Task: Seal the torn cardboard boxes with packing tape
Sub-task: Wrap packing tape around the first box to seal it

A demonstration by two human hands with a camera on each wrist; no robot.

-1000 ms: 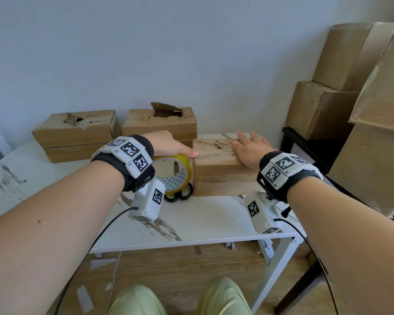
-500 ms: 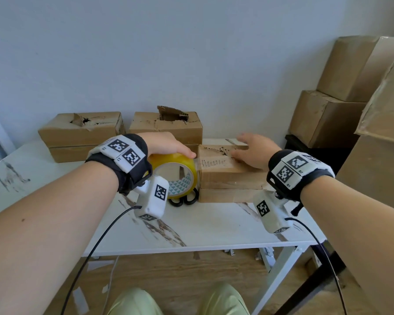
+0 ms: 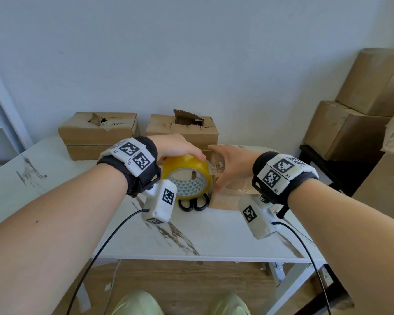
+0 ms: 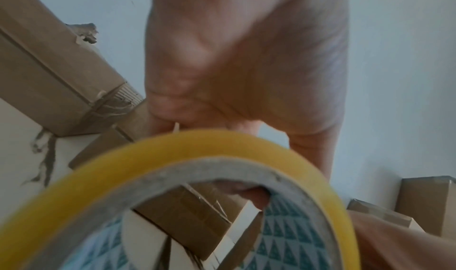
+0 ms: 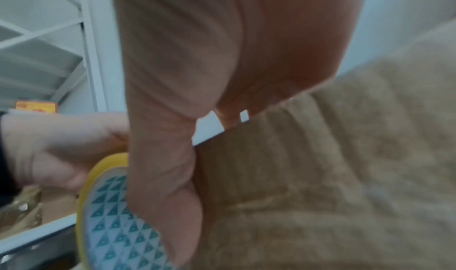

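Curling over the top of the yellow tape roll (image 3: 187, 176), the left hand (image 3: 175, 147) is gripping it at frame centre. The right hand (image 3: 231, 165) is lying flat, fingers straight, on the box (image 3: 225, 198). The film looks thin and clingy; holding the stiff rim is probably best.

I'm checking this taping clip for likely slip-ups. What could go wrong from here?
1. The tape roll is held by the left hand right at the near box's edge; the stretched strip could crease or stick crooked while the right hand presses it flat.
2. The scissors lie under the roll, so reaching for them may be awkward.
3. The near box sits loose on the table; pulling tape could drag it.
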